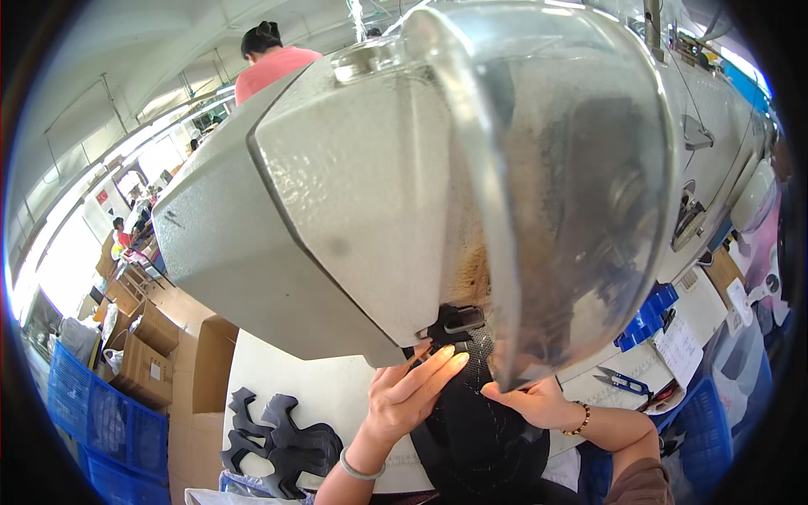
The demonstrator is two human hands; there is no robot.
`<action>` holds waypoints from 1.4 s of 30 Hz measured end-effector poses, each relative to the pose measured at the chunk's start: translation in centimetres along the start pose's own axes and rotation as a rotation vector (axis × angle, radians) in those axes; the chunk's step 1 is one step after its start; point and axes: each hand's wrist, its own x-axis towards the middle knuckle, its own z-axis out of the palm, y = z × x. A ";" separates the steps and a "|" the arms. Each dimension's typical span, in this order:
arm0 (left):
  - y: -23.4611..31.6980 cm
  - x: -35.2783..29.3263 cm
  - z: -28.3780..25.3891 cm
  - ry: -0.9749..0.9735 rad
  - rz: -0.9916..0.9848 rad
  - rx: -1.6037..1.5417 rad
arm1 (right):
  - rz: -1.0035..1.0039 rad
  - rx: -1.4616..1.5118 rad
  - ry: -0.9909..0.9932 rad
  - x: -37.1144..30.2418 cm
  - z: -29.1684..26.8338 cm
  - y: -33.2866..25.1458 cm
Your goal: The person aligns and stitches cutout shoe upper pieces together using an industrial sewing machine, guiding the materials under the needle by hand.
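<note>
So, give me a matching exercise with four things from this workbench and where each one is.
Things:
1. Snips
2. Beaded bracelet
3. Black workpiece
4. Dark cut pieces

Places:
A. Between the left hand and the right hand
B. Left side of the table
C. Around the right wrist
D. Right side of the table

Pairs: 1-D, 2-C, 3-A, 4-B

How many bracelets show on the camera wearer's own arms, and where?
2: a pale bangle just below the left hand, and a beaded bracelet just below the right hand. Both are in plain sight.
</note>
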 end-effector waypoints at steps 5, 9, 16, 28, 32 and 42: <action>0.2 0.0 -0.9 -0.089 -0.016 0.055 | -0.053 0.018 -0.016 0.1 0.1 -1.3; -0.4 -0.7 -0.6 -0.137 -0.150 -0.090 | -0.071 0.061 -0.100 0.5 -0.3 -1.1; -0.6 -0.2 -0.5 -0.092 -0.117 -0.045 | -0.317 -0.547 0.463 1.5 -4.9 3.8; 5.1 -0.6 -2.3 0.057 -0.583 -0.304 | 0.140 -0.159 0.287 4.9 -10.4 1.5; 7.2 -0.6 -1.7 -0.028 -0.789 -0.684 | 0.101 0.110 0.439 1.1 -10.9 -2.4; 2.5 -5.0 -6.8 0.175 -1.089 -0.429 | 0.516 0.280 -0.090 -16.9 -0.2 -4.0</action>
